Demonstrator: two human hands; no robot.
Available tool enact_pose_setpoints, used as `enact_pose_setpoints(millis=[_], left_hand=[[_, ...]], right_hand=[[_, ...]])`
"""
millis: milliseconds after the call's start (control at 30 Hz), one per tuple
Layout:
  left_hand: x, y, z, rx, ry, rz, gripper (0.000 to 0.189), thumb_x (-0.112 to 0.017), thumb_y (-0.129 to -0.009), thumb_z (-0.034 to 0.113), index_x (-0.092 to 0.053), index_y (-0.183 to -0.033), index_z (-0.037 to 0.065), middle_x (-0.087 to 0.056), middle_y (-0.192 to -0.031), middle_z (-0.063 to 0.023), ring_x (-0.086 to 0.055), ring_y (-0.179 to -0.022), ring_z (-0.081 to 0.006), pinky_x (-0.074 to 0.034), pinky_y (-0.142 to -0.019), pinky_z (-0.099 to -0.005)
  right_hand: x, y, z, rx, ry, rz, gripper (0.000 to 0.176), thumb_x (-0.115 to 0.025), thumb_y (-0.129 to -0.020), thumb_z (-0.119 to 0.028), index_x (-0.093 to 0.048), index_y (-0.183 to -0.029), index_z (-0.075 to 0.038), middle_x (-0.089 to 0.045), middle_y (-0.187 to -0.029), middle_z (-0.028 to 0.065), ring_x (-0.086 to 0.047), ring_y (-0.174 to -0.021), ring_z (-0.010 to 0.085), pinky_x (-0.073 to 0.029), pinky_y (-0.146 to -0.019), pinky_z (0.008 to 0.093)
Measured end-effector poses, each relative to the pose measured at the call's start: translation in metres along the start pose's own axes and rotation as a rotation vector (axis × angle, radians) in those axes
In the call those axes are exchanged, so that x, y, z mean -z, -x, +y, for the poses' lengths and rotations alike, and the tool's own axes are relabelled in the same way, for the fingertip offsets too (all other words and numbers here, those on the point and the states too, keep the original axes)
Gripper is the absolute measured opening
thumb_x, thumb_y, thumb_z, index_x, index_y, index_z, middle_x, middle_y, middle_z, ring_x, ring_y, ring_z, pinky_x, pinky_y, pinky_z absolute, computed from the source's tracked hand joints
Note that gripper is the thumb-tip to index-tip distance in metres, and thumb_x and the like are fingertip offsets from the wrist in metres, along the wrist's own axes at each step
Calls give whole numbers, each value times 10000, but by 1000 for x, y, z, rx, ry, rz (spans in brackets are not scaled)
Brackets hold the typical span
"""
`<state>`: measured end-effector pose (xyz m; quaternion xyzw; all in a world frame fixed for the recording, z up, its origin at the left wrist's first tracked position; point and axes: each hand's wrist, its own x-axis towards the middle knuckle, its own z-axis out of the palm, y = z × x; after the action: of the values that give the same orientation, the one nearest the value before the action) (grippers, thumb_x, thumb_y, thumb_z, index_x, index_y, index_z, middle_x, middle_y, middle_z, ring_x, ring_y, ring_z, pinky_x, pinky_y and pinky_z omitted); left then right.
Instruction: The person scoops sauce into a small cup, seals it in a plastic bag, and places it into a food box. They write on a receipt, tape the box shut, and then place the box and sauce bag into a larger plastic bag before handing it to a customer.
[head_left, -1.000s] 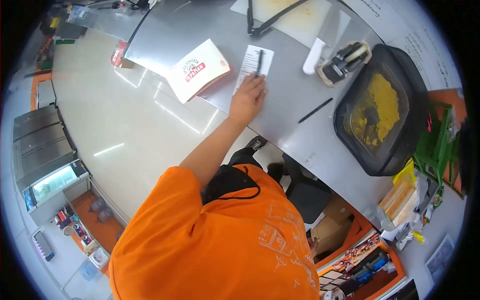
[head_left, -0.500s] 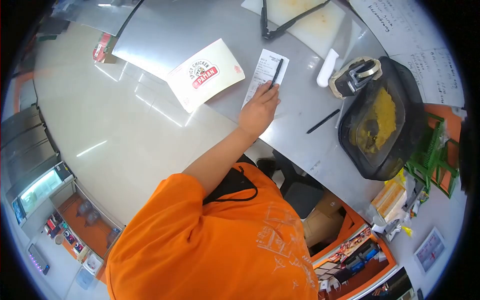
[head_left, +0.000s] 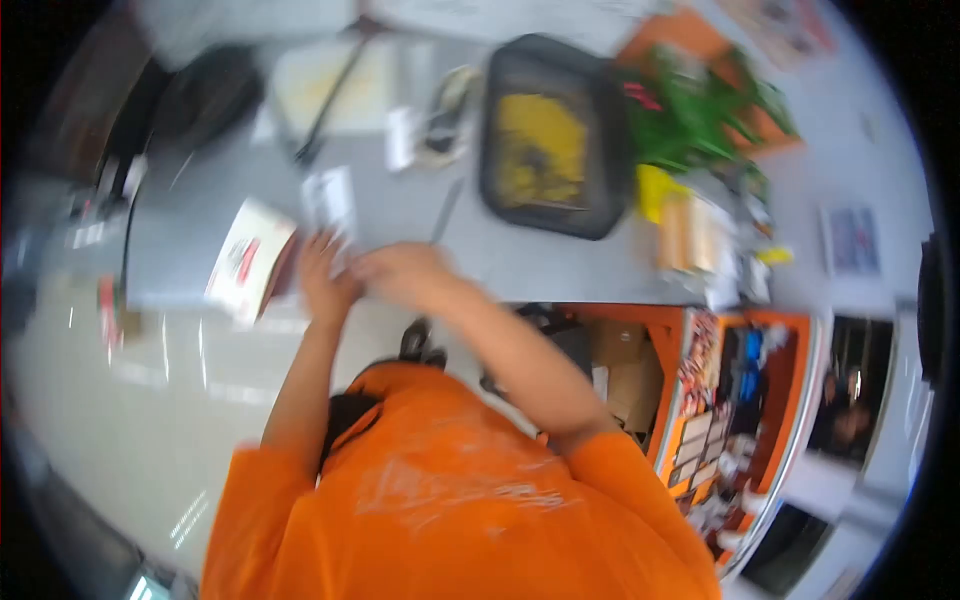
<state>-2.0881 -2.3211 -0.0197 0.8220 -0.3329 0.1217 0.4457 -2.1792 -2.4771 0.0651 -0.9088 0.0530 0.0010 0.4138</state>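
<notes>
My left hand rests at the lower end of a white printed receipt, its fingers stretched forward over the paper. Close beside it, my right hand reaches in from the right. Motion smears its fingers, so what they hold, if anything, cannot be made out. Left of the hands, a cream printed food box with a red logo sits at the counter edge. A thin black pen lies on the steel counter to the right of the receipt.
A black tray with yellow food stands at the back right. Behind the receipt are a cutting board, black tongs, a white handle and a tape dispenser. Green plastic and packets lie farther right.
My view has swung to the right and blurred. My right hand has come into view beside the left. The pen that lay under my left hand can no longer be made out.
</notes>
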Motion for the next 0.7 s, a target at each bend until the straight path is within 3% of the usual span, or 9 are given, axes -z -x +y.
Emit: enact_pose_setpoints(millis=[67, 100, 200, 300, 400, 433, 467, 600, 700], left_hand=[[29, 23, -23, -93, -41, -5, 320, -744, -768, 102, -689, -1059, -18, -689, -1109, -185, -597, -1123, -390, -443, -990, -475], [57, 19, -7, -8, -38, -137, 288, -728, -779, 88, -693, -1041, -28, -694, -1087, -188, -618, -1056, -389, -456, -965, -481], [113, 12, -13, -327, -311, -81, 351, -661, -837, 51, -651, -1184, 3, -666, -1151, -168, -589, -1122, -372, -443, -993, -472], [136, 6, -48, -210, -672, -48, 666, -646, -919, 422, -415, -1481, 151, -365, -1474, -282, -391, -1316, -495, -342, -1051, -610], [139, -6, -104, 18, -999, -287, 850, -562, -873, 658, -347, -1525, 158, -302, -1505, -298, -322, -1358, -515, -282, -1079, -632], [146, -21, -102, 116, -944, -547, 971, -509, -818, 777, -321, -1537, 151, -253, -1515, -322, -284, -1376, -524, -257, -1093, -628], [145, -17, -147, -122, -597, -415, 983, -544, -809, 759, -315, -1539, 141, -263, -1506, -328, -276, -1373, -525, -254, -1097, -621], [176, -79, -149, -248, -390, -610, 1023, -602, -770, 733, -331, -1530, 105, -267, -1504, -336, -265, -1380, -523, -265, -1094, -612], [177, -129, -187, -597, -231, -711, 1072, -723, -634, 673, -429, -1474, 76, -393, -1414, -361, -406, -1280, -535, -340, -1065, -578]], right_hand=[[19, -36, -52, -188, 349, -330, 257, -687, -755, -299, -750, -848, -67, -726, -857, 169, -706, -804, 332, -550, -731, 448], [-2, -46, -44, -111, 341, -265, 234, -679, -758, -255, -753, -848, -52, -726, -859, 189, -710, -807, 341, -550, -733, 474], [-41, -78, -35, -187, 414, -277, 253, -676, -785, -162, -767, -1002, -68, -740, -1058, 115, -702, -992, 254, -563, -763, 472], [-51, -79, -46, -277, 391, -272, 309, -763, -687, -173, -771, -994, -136, -740, -1050, 98, -703, -980, 269, -565, -775, 445], [-45, -79, -66, -155, 439, -278, 335, -721, -745, -200, -742, -1059, -85, -729, -1012, 119, -706, -946, 254, -567, -722, 441], [-52, -91, -64, -171, 440, -253, 335, -721, -745, -200, -742, -1059, -85, -729, -1012, 119, -706, -946, 254, -567, -722, 441], [-60, -102, -61, -102, 400, -170, 380, -727, -742, -223, -725, -1099, -91, -696, -1057, 136, -672, -1014, 270, -549, -769, 443], [-64, -125, -88, 185, 412, 121, 528, -735, -750, -309, -656, -1246, -147, -555, -1254, 171, -491, -1265, 321, -463, -928, 457], [-94, -156, -71, 217, 483, 25, 654, -756, -725, -430, -612, -1322, -206, -452, -1398, 212, -382, -1342, 368, -389, -1035, 474]])
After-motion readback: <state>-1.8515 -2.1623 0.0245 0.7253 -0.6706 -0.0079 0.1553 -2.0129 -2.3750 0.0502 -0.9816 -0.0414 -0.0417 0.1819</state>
